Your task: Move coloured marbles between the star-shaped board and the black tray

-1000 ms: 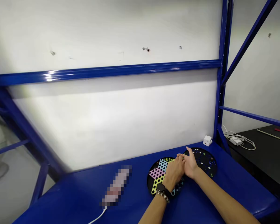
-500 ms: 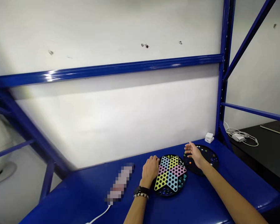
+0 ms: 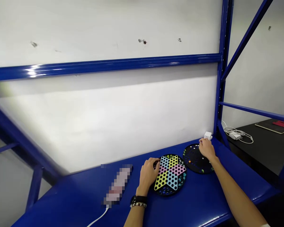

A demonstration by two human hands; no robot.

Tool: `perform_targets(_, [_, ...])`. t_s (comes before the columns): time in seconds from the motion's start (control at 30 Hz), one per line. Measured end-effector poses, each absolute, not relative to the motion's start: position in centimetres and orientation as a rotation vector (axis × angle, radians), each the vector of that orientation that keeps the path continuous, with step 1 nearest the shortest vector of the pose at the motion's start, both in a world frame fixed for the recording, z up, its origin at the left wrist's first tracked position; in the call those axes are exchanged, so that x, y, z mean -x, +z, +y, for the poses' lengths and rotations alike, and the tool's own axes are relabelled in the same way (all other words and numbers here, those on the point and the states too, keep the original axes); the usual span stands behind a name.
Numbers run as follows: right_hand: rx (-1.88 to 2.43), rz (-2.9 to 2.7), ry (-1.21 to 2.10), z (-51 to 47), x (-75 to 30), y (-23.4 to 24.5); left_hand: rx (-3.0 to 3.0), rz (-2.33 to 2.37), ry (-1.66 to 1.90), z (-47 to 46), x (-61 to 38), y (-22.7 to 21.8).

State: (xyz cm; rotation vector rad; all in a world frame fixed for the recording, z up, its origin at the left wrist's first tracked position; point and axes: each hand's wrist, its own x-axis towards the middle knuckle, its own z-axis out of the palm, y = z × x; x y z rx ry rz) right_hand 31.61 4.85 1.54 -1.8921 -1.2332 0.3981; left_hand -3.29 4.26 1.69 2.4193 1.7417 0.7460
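Note:
A round Chinese checkers board [image 3: 170,172] lies on the blue surface, its star in pale blue, yellow and pink, with marbles in the rim compartments. Curled over its left edge is my left hand [image 3: 149,171], fingers closed against the rim; the fingertips are partly hidden. To the right lies a round black tray [image 3: 194,157] with a few small coloured and white pieces on it. My right hand [image 3: 207,149] is above the tray's far right part, fingers bent together and pointing down. What they hold, if anything, is too small to see.
A blurred-out flat device [image 3: 119,186] with a white cable [image 3: 99,219] lies to the left. White charger blocks [image 3: 207,135] stand behind the tray. Blue rack posts and beams [image 3: 109,66] frame the blue shelf [image 3: 80,195]. A black table [image 3: 262,148] holds coiled white cables.
My right hand has moved right and away across the black tray, its spread fingers now drawn together. My left hand stays at the board's left edge. The view has shifted slightly.

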Motion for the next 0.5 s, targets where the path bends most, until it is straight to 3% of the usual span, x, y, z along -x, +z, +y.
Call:
perform_targets(0.1, [2.314, -1.368, 0.377, 4.4, -35.7, 0.9, -2.374, 1.781, 0.725, 4.5, 3.6, 1.5])
perform_targets(0.17, [2.367, -1.4, 0.441, 4.2, -37.5, 0.3, -2.351, 1.799, 0.723, 4.6, 3.7, 1.4])
perform_targets(0.5, [2.209, -1.387, 0.425, 4.3, -37.3, -0.3, -2.319, 1.81, 0.764, 3.9, 3.1, 2.2])
